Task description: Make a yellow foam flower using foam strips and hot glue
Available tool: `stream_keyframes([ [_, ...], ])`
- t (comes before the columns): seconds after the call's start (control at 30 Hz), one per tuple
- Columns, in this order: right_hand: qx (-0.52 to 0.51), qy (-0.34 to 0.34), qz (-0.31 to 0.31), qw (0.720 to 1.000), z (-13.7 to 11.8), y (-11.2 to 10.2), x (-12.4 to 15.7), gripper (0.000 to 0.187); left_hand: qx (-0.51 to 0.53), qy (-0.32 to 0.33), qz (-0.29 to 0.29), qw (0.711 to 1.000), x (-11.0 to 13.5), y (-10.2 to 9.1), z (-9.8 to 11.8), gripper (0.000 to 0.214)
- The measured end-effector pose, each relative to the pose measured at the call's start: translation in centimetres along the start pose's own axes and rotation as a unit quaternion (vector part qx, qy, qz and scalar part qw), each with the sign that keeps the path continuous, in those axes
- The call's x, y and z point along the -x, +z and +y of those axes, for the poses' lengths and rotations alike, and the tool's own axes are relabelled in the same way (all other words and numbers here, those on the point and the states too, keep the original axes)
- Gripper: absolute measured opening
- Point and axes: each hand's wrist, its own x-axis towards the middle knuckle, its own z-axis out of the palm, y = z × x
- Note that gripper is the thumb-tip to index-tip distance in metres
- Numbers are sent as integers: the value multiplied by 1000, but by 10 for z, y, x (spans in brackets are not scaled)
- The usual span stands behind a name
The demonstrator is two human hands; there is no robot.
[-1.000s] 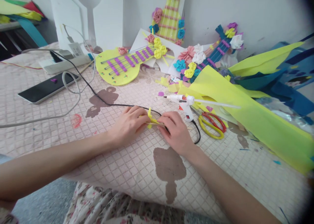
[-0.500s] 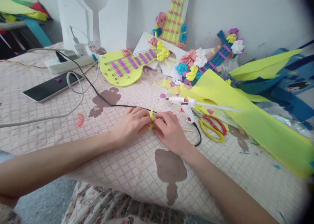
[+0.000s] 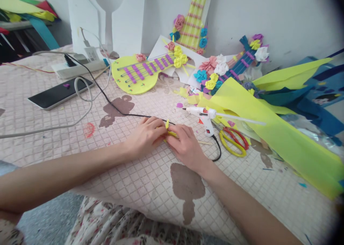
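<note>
1. Between the two hands, at the quilted beige tablecloth (image 3: 139, 180), sits a narrow bright-yellow papery strip (image 3: 172, 134), its long axis roughly left-to-right, one tip upward.
2. The left hand (image 3: 146, 135), fingers curled nearly closed, pinches its left part.
3. The right hand (image 3: 186, 144), likewise curled, pinches its right; both equally near.
4. A thin pale stick (image 3: 205, 143) extends rightward; its grip is hidden.
</note>
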Motion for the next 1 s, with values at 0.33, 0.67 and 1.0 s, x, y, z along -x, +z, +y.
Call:
stream_keyframes([
  [0.33, -38, 26, 1, 999, 1, 5, 0, 21, -10, 9, 7, 1000, 0, 2, -1, 8],
  [0.67, -130, 84, 29, 987, 1, 3, -1, 13, 9, 11, 7, 1000, 2, -1, -1, 10],
  [1.0, -152, 111, 42, 981, -1, 4, -1, 13, 0, -11, 17, 1000, 3, -1, 2, 5],
])
